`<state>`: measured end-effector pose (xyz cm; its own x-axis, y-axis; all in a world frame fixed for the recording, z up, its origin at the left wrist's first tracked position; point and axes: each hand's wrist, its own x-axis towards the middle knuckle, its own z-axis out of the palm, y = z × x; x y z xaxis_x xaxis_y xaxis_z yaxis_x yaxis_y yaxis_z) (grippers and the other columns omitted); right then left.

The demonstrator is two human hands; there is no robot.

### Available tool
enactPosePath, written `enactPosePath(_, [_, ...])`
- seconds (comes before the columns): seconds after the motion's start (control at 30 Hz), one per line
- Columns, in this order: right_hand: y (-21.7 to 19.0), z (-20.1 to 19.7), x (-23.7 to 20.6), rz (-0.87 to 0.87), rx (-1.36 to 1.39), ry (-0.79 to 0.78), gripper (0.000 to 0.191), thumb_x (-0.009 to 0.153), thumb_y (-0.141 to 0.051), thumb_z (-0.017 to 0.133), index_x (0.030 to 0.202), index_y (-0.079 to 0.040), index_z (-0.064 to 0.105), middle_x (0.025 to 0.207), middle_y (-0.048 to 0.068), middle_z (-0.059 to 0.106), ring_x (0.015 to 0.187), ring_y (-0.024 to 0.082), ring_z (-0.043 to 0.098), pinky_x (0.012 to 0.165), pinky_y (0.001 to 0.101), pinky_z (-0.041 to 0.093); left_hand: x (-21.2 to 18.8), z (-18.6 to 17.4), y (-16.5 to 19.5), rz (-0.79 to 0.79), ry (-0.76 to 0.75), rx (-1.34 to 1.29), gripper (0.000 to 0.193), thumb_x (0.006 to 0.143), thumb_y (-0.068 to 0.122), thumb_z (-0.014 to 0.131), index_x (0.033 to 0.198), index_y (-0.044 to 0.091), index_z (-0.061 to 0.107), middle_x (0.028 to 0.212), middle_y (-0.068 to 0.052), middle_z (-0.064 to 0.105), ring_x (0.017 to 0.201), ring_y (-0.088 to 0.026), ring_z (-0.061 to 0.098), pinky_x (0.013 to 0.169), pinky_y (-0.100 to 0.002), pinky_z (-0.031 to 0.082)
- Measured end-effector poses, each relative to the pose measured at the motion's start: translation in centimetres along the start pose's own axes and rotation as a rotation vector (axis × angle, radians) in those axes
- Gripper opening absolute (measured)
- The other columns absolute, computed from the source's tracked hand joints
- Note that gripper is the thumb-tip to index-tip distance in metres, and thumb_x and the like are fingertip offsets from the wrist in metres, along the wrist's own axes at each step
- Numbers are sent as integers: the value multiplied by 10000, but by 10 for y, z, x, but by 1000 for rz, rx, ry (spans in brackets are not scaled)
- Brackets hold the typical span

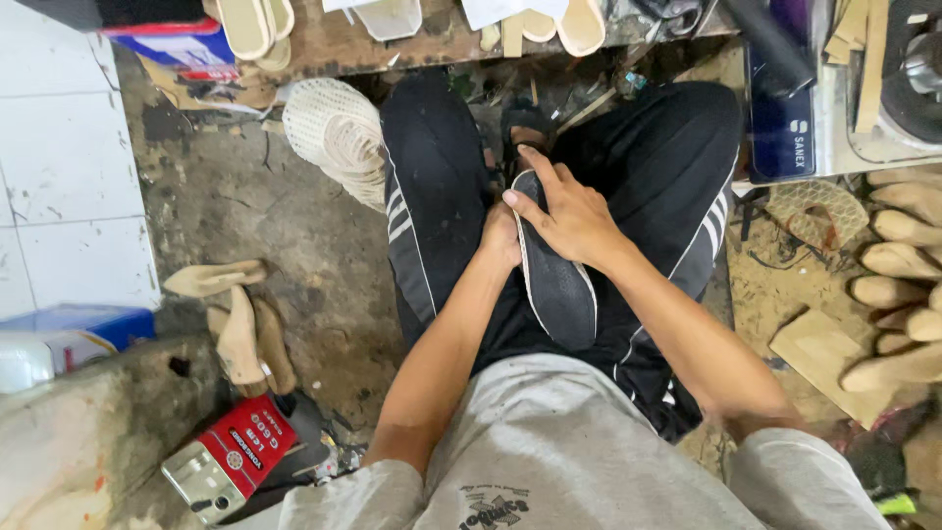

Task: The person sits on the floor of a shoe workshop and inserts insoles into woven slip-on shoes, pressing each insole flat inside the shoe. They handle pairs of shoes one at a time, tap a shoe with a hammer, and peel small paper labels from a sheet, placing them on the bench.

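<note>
Two hands press on one dark shoe sole in the person's lap.

Right hand (569, 218) lies flat on top of the shoe sole (557, 280), fingers spread, not gripping, just pushing down. Left hand (500, 240) is tucked under the sole's left edge, and its grip is mostly hidden, so I cannot tell if it is closed. The sole is dark with a pale rim and rests between the knees on the black pants (432, 186). Pale wooden shoe shapes (240, 334) lie on the dirty floor (294, 236) to the left. More of them (903, 265) are piled at the right. A red tin (231, 459) lies near the left elbow. A stack of white mesh soles (334, 132) sits beside the left knee.
</note>
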<state>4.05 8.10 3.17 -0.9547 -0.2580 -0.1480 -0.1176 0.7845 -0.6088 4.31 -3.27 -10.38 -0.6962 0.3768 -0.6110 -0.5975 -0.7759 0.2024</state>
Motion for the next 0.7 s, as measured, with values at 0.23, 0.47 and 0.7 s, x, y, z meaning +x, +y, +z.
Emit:
enactPosePath(0.23, [78,22,61,540,922,-16,427,961,-373,717,746,-4,703,715,73,685,610,180,608,558,348,458,32,24,33,673,123,948,331,980,100,658,1266,-67,671,1063,-154,757,930,-202,698,805,-327,557])
enactPosePath(0.47, [84,63,79,452,855,60,299,808,-191,771,660,64,725,584,122,667,459,191,603,441,374,461,55,30,63,23,220,734,161,944,96,540,924,54,695,888,-104,730,783,-246,709,672,-440,567])
enactPosePath(0.7, [86,80,77,472,906,32,272,865,-181,733,692,27,718,613,101,674,524,156,612,485,355,479,54,18,45,84,269,684,282,993,92,445,905,7,699,841,-146,698,686,-251,656,610,-393,556])
